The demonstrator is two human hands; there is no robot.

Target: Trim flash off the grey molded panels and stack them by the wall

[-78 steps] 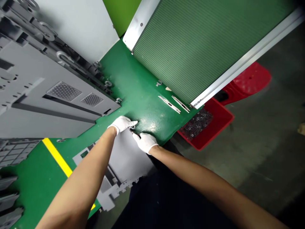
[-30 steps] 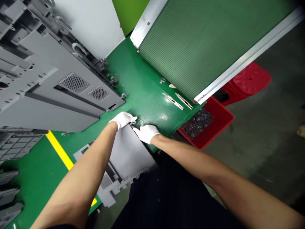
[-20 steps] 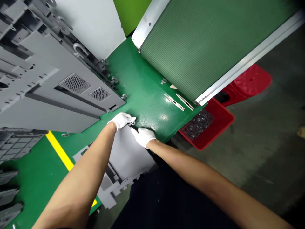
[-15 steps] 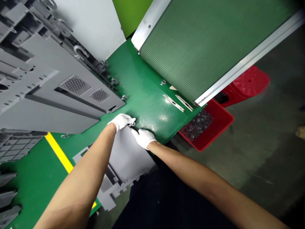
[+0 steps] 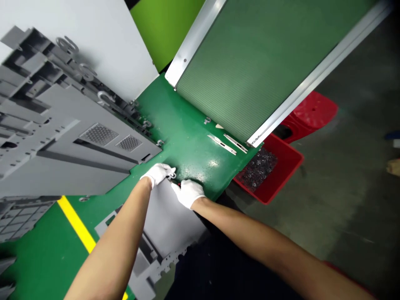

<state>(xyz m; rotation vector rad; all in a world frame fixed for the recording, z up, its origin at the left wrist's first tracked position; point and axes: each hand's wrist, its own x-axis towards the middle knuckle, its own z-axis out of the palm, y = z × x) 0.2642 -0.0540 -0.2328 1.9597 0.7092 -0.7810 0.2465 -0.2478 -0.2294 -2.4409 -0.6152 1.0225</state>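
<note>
A grey plastic panel [image 5: 170, 221] lies in front of me, its far end under both hands. My left hand [image 5: 159, 174], in a white glove, is closed in a pinch on a small curled grey plastic piece [image 5: 172, 175] at the panel's far edge. Close to its right, my white-gloved right hand [image 5: 189, 193] is curled with the thumb reaching toward that same edge. A small dark and red bit shows by its fingers, but what it grips is mostly hidden.
Two slim metal blade-like tools [image 5: 222, 144] lie on the green table [image 5: 187, 121] before a green conveyor belt [image 5: 250, 62]. Stacked grey panels [image 5: 93, 154] stand at left. A red bin [image 5: 286, 168] of small grey pieces and a red stool [image 5: 315, 110] are at right.
The view has shifted, so the surroundings sit lower in the picture. Both hands stay at the same panel edge, and a red bit now shows beside the right fingers.
</note>
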